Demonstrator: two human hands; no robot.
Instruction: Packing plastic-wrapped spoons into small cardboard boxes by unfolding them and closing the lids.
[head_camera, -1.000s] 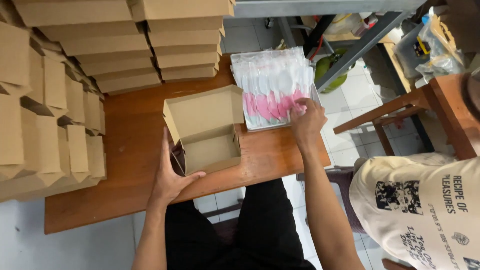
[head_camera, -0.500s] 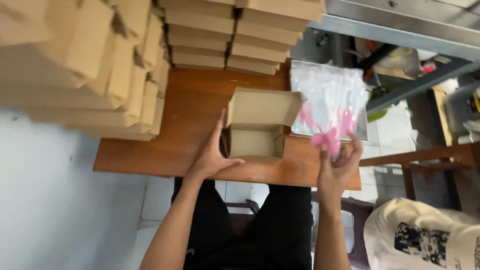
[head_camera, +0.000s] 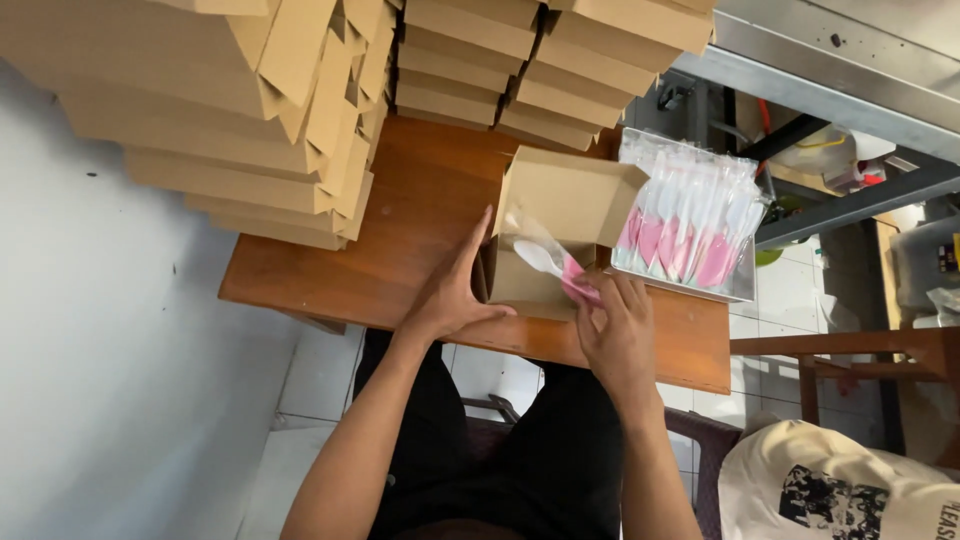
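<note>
We see stacks of flat brown cardboard boxes (head_camera: 250, 110) filling the upper left of the frame, overhanging the wooden counter (head_camera: 400, 230) and crowding its far edge; a second group of stacked boxes (head_camera: 560, 60) sits at upper centre. A grey metal shelf frame (head_camera: 830, 90) runs across the upper right. A wooden chair or stool frame (head_camera: 850, 350) stands at right, and a person in a cream printed shirt (head_camera: 840, 490) shows at lower right.

At centre, an open brown cardboard box (head_camera: 560, 230) stands on the counter, lid flap raised toward the top of the frame. Just right of it, a tray (head_camera: 690, 288) holds a row of clear plastic packets with white and pink contents (head_camera: 690, 220).

Our left hand (head_camera: 450, 290) lies open, palm flat against the box's left wall, fingers spread. Our right hand (head_camera: 615, 325) grips a clear-wrapped packet containing a white spoon and something pink (head_camera: 560, 265), held at the box's near rim, partly inside the box.
</note>
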